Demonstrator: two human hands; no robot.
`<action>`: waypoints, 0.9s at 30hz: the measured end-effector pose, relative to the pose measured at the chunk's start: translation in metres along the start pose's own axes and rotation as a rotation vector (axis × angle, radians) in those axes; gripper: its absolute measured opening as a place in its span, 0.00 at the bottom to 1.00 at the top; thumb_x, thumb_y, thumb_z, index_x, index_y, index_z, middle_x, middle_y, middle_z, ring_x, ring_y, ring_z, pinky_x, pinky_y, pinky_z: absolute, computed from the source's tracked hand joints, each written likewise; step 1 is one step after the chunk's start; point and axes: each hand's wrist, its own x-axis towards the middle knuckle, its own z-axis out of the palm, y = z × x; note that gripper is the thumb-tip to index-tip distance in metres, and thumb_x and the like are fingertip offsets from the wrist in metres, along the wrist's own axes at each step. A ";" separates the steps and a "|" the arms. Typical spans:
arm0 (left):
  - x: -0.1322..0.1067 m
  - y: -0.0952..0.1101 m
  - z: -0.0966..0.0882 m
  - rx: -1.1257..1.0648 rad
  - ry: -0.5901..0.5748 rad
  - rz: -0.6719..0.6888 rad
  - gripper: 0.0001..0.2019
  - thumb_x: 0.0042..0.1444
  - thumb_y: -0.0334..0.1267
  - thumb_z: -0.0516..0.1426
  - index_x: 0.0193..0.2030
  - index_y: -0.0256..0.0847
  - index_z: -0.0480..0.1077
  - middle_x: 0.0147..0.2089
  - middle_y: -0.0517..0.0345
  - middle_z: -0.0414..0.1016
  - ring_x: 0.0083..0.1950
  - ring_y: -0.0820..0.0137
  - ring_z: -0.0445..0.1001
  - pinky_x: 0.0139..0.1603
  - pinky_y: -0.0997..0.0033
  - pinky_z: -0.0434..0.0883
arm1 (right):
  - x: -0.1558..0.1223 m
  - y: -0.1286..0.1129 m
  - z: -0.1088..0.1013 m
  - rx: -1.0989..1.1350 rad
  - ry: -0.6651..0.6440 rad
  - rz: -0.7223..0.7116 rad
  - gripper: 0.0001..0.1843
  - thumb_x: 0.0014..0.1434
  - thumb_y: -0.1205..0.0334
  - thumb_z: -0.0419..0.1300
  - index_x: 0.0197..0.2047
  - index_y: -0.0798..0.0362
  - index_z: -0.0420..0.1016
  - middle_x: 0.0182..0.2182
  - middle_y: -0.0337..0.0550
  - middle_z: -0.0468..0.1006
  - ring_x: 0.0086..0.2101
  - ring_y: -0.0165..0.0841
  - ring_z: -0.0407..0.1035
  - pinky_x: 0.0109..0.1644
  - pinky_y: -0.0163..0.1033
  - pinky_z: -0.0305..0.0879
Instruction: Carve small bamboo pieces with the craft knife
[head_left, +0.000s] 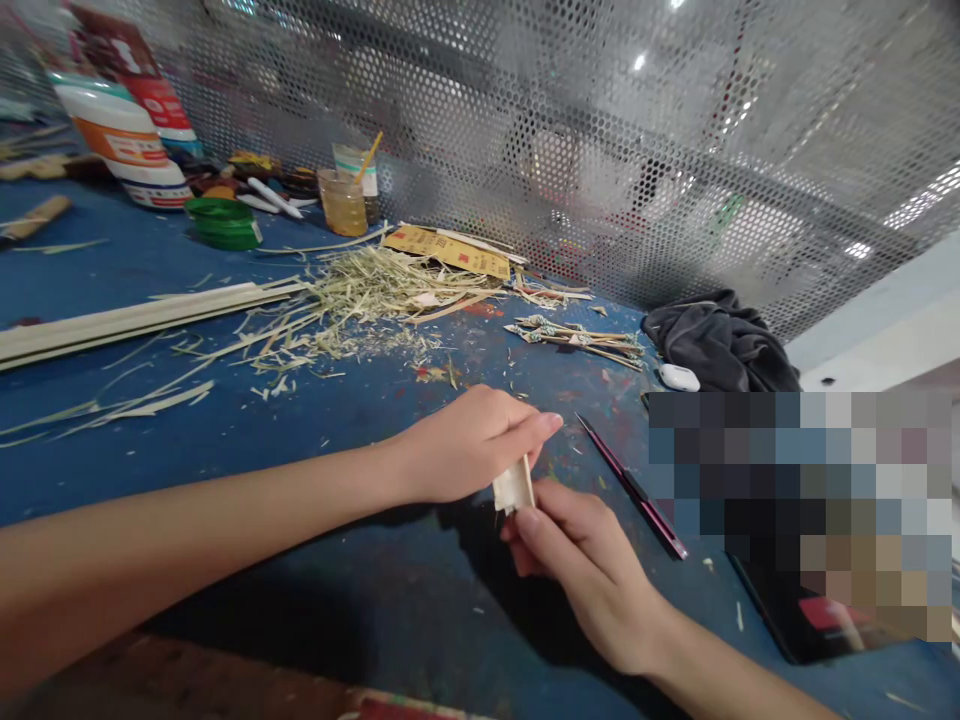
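A short, pale piece of bamboo or wood (513, 488) is held between both hands, above the blue table. My left hand (476, 440) is closed round its far end, back of the hand up, thumb pointing right. My right hand (581, 555) pinches the near end between thumb and fingers. Part of the piece is hidden inside the left hand. Just right of the hands lies a slim purple-and-black pointed tool (634, 487), like a craft knife, touched by neither hand.
Beyond the hands sit a heap of shavings (375, 285) and thin painted sticks (581, 338). Long pale strips (135, 322) lie left. Glue bottles (124, 140), green tape (221, 222) and a cup (343, 203) stand behind. A dark cloth (724, 340) and white case (679, 377) lie right.
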 end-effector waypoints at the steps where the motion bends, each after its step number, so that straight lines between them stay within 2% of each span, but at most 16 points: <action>1: 0.001 -0.002 0.001 0.038 0.021 -0.003 0.24 0.65 0.44 0.45 0.20 0.37 0.65 0.16 0.65 0.63 0.20 0.78 0.61 0.24 0.77 0.54 | 0.002 -0.001 -0.001 -0.023 -0.006 0.030 0.18 0.68 0.55 0.48 0.31 0.54 0.68 0.24 0.36 0.69 0.26 0.24 0.61 0.29 0.31 0.55; 6: -0.001 -0.006 0.005 0.163 0.071 0.040 0.24 0.64 0.44 0.45 0.19 0.37 0.64 0.15 0.64 0.60 0.19 0.78 0.57 0.24 0.74 0.51 | 0.007 -0.013 -0.004 -0.105 -0.092 0.117 0.14 0.65 0.59 0.52 0.28 0.54 0.63 0.22 0.33 0.63 0.25 0.24 0.55 0.27 0.32 0.50; 9: -0.004 -0.001 0.007 0.193 0.021 0.150 0.24 0.65 0.43 0.44 0.17 0.38 0.61 0.16 0.63 0.60 0.19 0.78 0.56 0.23 0.73 0.51 | 0.003 -0.017 -0.005 -0.067 -0.230 0.165 0.18 0.61 0.54 0.57 0.24 0.53 0.59 0.20 0.30 0.57 0.22 0.23 0.50 0.25 0.32 0.46; 12: -0.008 0.002 0.010 0.223 -0.035 0.303 0.23 0.65 0.41 0.44 0.18 0.38 0.58 0.17 0.63 0.60 0.20 0.77 0.56 0.24 0.73 0.52 | -0.001 -0.016 -0.005 -0.016 -0.353 0.198 0.22 0.60 0.48 0.58 0.23 0.53 0.58 0.19 0.30 0.55 0.22 0.22 0.49 0.24 0.32 0.44; 15: -0.011 0.004 0.014 0.250 -0.034 0.375 0.22 0.65 0.40 0.44 0.19 0.39 0.59 0.18 0.62 0.61 0.21 0.76 0.58 0.25 0.72 0.54 | -0.001 -0.015 -0.003 -0.051 -0.398 0.168 0.21 0.61 0.51 0.57 0.23 0.53 0.57 0.19 0.31 0.56 0.21 0.22 0.49 0.23 0.32 0.44; 19: -0.014 0.006 0.019 0.268 -0.025 0.367 0.21 0.63 0.40 0.45 0.18 0.39 0.59 0.17 0.61 0.62 0.21 0.75 0.59 0.24 0.72 0.54 | -0.001 -0.020 0.001 -0.133 -0.371 0.074 0.14 0.59 0.63 0.55 0.24 0.51 0.55 0.20 0.31 0.55 0.22 0.23 0.49 0.24 0.31 0.47; 22: -0.013 0.008 0.019 0.226 -0.048 0.340 0.22 0.63 0.41 0.45 0.18 0.39 0.59 0.16 0.62 0.61 0.20 0.75 0.58 0.24 0.73 0.54 | -0.001 -0.022 0.001 -0.167 -0.363 -0.002 0.13 0.56 0.69 0.52 0.24 0.51 0.51 0.20 0.31 0.52 0.23 0.24 0.49 0.26 0.32 0.48; 27: -0.010 0.013 0.014 0.080 -0.133 0.171 0.25 0.65 0.43 0.43 0.17 0.38 0.61 0.15 0.64 0.58 0.18 0.78 0.55 0.23 0.74 0.54 | -0.002 -0.015 -0.001 -0.125 -0.387 -0.144 0.18 0.60 0.66 0.50 0.21 0.51 0.47 0.17 0.30 0.49 0.20 0.23 0.46 0.26 0.35 0.45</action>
